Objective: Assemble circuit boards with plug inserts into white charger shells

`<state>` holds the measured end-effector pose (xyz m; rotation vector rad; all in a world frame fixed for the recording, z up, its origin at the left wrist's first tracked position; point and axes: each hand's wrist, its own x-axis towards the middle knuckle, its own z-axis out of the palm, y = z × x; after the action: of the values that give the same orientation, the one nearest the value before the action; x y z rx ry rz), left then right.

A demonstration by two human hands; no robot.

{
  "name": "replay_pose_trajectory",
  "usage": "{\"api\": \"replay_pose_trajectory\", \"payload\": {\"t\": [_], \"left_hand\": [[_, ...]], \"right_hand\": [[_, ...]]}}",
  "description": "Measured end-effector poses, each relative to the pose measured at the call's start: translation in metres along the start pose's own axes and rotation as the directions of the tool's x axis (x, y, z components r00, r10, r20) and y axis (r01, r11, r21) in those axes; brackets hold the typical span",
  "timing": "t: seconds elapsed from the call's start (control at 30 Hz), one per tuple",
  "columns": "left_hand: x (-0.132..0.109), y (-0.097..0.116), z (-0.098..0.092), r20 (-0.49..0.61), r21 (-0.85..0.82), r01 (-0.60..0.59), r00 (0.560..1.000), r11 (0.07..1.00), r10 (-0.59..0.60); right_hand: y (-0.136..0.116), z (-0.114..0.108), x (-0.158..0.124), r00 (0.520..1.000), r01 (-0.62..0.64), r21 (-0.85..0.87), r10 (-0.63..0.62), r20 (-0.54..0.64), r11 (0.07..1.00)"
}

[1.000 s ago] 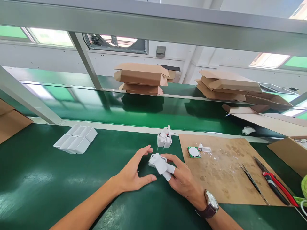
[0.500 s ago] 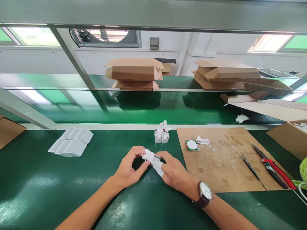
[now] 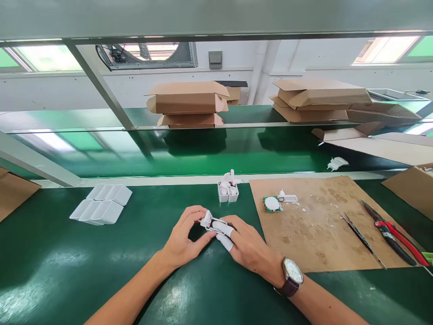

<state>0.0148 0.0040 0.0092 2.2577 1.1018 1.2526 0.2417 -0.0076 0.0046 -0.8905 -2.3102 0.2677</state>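
Note:
Over the green bench, both my hands hold a small white plastic housing; it is open-sided, with a bit of red and dark inside. My left hand pinches its left end between thumb and fingers. My right hand, with white finger cots on two fingers, closes on its right end and hides part of it. Just beyond the hands stands a small white divided container filled with white plastic parts.
A cardboard sheet at right bears a green circuit board with a white disc, a white plastic frame, tweezers and red-handled pliers. White trays lie left. Cardboard boxes sit on the shelf behind.
My right hand's cotted finger has moved up onto the housing, and the housing has turned so its open inside shows. The view has shifted slightly.

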Motion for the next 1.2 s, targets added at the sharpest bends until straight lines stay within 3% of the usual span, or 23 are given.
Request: {"api": "replay_pose_trajectory", "payload": {"t": [0.3,0.47,0.57,0.63,0.67,0.73,0.8,0.87,0.97,1.2], "left_hand": [[0.001,-0.002,0.002,-0.002,-0.094,0.070,0.998,0.993,-0.070],[0.001,-0.005,0.003,0.009,-0.094,0.081,0.997,0.992,-0.080],[-0.003,-0.008,0.007,0.023,-0.174,0.137,0.991,0.975,-0.135],[-0.006,-0.009,0.010,0.006,-0.204,0.134,0.991,0.970,-0.135],[-0.008,-0.008,0.012,-0.013,-0.181,0.100,0.995,0.978,-0.104],[-0.011,-0.005,0.015,-0.057,-0.070,-0.018,0.998,0.997,0.014],[-0.013,0.001,0.016,-0.084,0.039,-0.151,0.985,0.988,0.153],[-0.012,0.006,0.017,-0.103,0.089,-0.248,0.961,0.965,0.257],[-0.010,0.011,0.016,-0.111,0.082,-0.299,0.945,0.951,0.307],[-0.010,0.010,0.016,-0.087,0.016,-0.277,0.957,0.961,0.277]], "right_hand": [[0.001,0.005,0.002,0.998,-0.035,0.107,0.039,-0.041,0.994],[0.001,0.007,0.004,0.999,-0.035,0.107,0.035,0.000,0.994],[0.001,0.007,0.007,0.994,-0.095,0.257,0.104,-0.019,0.962],[0.001,0.007,0.009,0.969,-0.201,0.487,0.245,-0.028,0.850],[0.000,0.007,0.010,0.944,-0.266,0.621,0.331,0.011,0.737],[-0.002,0.006,0.012,0.879,-0.372,0.825,0.448,0.165,0.426],[-0.005,0.006,0.013,0.828,-0.430,0.891,0.455,0.326,0.144],[-0.008,0.005,0.014,0.807,-0.444,0.896,0.428,0.407,-0.014],[-0.011,0.005,0.016,0.792,-0.441,0.892,0.422,0.440,-0.102],[-0.012,0.004,0.016,0.779,-0.453,0.884,0.432,0.454,-0.112]]}}
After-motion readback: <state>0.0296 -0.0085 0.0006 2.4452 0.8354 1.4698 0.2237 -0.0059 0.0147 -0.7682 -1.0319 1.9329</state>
